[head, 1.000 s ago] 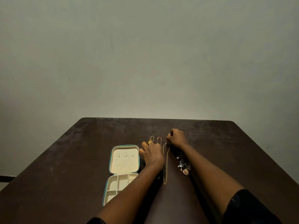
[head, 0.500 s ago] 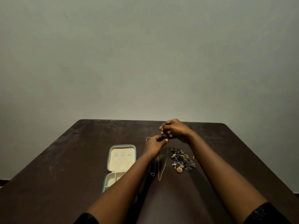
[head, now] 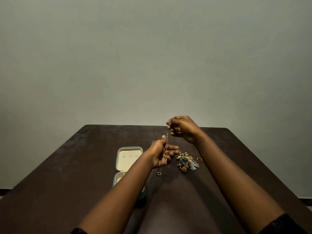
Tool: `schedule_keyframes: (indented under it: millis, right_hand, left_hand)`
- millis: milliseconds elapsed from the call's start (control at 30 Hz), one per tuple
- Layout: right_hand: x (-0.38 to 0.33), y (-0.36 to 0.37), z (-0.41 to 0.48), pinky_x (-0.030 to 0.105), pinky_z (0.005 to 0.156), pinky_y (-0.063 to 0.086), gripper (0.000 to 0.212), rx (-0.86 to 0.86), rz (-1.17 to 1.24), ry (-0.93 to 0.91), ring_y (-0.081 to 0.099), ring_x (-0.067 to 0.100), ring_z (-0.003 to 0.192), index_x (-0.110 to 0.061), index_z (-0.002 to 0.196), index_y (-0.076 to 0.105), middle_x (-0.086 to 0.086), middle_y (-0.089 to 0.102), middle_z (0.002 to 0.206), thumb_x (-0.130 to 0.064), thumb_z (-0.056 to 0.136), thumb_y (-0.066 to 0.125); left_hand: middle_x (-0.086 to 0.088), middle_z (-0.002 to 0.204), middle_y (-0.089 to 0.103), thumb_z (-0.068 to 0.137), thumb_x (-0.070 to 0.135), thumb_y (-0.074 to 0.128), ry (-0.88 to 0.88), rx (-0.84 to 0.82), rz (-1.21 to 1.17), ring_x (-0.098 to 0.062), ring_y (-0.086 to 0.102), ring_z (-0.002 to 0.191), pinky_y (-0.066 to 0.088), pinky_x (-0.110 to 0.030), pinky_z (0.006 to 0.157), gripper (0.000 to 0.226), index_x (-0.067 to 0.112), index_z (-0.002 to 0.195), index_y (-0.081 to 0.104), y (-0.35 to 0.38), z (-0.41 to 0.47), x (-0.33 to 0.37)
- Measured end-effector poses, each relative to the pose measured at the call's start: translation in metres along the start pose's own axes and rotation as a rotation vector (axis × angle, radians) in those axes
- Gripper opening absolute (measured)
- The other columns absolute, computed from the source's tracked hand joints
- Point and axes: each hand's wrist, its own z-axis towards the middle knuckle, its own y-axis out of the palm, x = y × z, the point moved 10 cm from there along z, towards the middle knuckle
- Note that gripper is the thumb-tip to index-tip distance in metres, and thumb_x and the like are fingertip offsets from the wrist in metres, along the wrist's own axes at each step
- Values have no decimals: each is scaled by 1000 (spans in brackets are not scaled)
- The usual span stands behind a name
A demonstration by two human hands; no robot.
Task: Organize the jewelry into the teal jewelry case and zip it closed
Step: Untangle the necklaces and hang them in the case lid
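The teal jewelry case [head: 129,160] lay open on the dark table [head: 67,166], its nearer tray half hidden by the left forearm, with a thin pendant necklace [head: 158,173] just right of it and a heap of mixed jewelry [head: 187,162] farther right. Right of the case lid, the left hand [head: 162,154] hovered palm up with relaxed, spread fingers, catching a gold chain [head: 167,141]. Beyond the case and to its right, the right hand [head: 184,129] pinched the chain's top end.

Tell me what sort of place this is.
Probably a plain indoor room, perhaps a home: a dark table against a bare grey wall, holding an open teal jewelry case and a pile of jewelry.
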Motion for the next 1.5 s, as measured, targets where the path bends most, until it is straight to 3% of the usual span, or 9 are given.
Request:
schedule_keyframes:
  millis: [233,367,500,600,800,900,1100,1333,1500]
  right_hand:
    - [-17,4,-39,19,46,47,16,46,184,42,51,13,53,-3,82,59,9,56,69,3,88,45]
    - [-24,-1,-58,18,46,41,15,63,158,40,51,13,57,-4,79,58,9,58,71,2,88,48]
    - [-24,-9,-70,14,39,33,13,87,214,43,51,13,59,-3,82,58,11,61,76,5,88,50]
    - [-18,-8,-73,13,35,31,13,72,217,66,51,12,58,-4,87,60,11,65,82,6,87,51]
    - [-5,-8,-73,13,32,25,16,102,295,82,46,10,54,-4,90,58,11,65,83,8,86,49]
    - [6,-12,-72,13,31,24,17,151,347,105,45,11,54,-3,87,57,12,62,80,10,86,46]
    - [39,5,-78,12,36,39,18,102,305,236,51,12,55,-5,84,57,10,61,74,8,88,45]
    - [48,40,-84,33,68,53,15,-52,206,247,61,19,75,-5,89,62,7,63,78,1,89,48]
    - [41,63,-85,31,69,47,19,-182,265,169,57,5,49,-10,82,59,-7,61,54,-6,93,44]
  left_hand:
    - [-28,99,62,99,45,31,-154,-135,-311,-37,63,86,58,-44,61,56,-7,111,48,12,-13,-26]
    - [-18,111,61,99,41,32,27,-91,-464,-34,53,118,38,-59,95,43,8,125,44,-2,-18,-12]
    - [-4,125,62,99,39,30,187,-79,-503,-23,45,130,17,-59,108,36,17,97,58,-20,-26,3]
    - [5,102,73,98,41,30,227,-154,-318,-19,51,121,5,-66,106,38,21,96,63,-17,-39,9]
    - [3,67,66,97,38,36,227,-211,-32,-12,64,84,37,-32,74,39,14,97,66,-7,-62,12]
    - [2,57,58,97,33,39,282,-175,-40,-14,66,71,43,-30,82,34,11,87,62,-15,-70,22]
    - [-5,74,70,98,37,34,412,-257,-75,-15,69,63,56,-28,74,38,13,98,62,-16,-81,44]
    - [-15,89,70,95,55,23,383,-439,-131,-23,70,68,58,-35,62,46,35,127,48,5,-93,41]
    - [-20,98,70,82,68,32,229,-673,-163,-26,72,73,60,-36,57,66,32,137,38,20,-100,28]
